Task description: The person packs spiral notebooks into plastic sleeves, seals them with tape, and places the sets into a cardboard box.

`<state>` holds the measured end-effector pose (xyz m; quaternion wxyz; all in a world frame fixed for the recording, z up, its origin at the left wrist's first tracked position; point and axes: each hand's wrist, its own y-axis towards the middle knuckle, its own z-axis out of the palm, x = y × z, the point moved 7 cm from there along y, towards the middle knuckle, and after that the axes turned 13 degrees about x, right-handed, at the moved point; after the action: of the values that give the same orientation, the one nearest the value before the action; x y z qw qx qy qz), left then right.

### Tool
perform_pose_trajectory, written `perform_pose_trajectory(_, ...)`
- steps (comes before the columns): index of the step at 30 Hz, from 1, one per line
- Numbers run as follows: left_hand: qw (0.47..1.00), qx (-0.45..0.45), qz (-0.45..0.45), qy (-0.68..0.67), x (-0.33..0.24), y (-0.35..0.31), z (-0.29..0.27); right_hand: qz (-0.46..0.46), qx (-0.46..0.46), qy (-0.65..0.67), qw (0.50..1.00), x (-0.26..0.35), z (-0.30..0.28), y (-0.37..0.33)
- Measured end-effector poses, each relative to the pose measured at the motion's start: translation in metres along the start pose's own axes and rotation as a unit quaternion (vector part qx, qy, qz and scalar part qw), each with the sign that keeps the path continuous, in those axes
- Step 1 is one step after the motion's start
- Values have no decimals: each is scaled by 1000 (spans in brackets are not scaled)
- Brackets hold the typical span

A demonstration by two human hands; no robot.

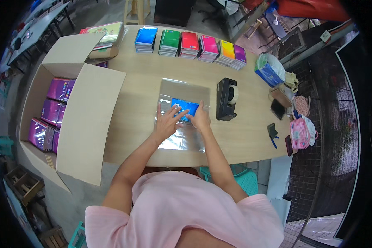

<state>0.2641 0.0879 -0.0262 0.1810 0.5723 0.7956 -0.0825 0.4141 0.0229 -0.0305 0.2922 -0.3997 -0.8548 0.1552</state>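
Observation:
A small blue spiral notebook (pixel 181 104) lies over clear plastic sleeves (pixel 182 140) in the middle of the table. Whether it is inside a sleeve or on top, I cannot tell. My left hand (pixel 166 124) rests on the notebook's lower left part and the plastic, its fingers spread. At the notebook's right edge, my right hand (pixel 200 118) grips it, thumb on the cover and the other fingers along the side. Just right of my hands stands a black tape dispenser (pixel 225 101) with a roll of tape.
Notebook stacks line the table's far edge, from a blue stack (pixel 146 38) to a purple stack (pixel 239 56). An open cardboard box (pixel 91 111) with purple notebooks (pixel 49 110) stands at left. Bags, a pink pouch (pixel 300 131) and a phone (pixel 289 145) lie along the right edge.

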Motion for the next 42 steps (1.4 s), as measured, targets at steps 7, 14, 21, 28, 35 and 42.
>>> perform_pose_trajectory(7,941,-113,-309,-74,62,-67,-33,-123,70,-90,986,-24,-39,-31)
perform_pose_trajectory(14,366,-33,-230,-901,-4,-5,105,-258,138,-186,938,42,-6,70)
perform_pose_trajectory(21,832,-232,-105,-493,-44,-17,-17,-354,17,434,828,-11,3,-12)
perform_pose_trajectory(28,900,-157,-64,-403,-25,-20,27,-311,24,469,826,-33,46,-11)
perform_pose_trajectory(35,945,-243,58,-209,-6,-55,-38,-472,38,-132,871,43,-100,-112)
perform_pose_trajectory(42,989,-29,139,-32,-10,-27,-58,-523,102,-297,792,55,-92,-57)
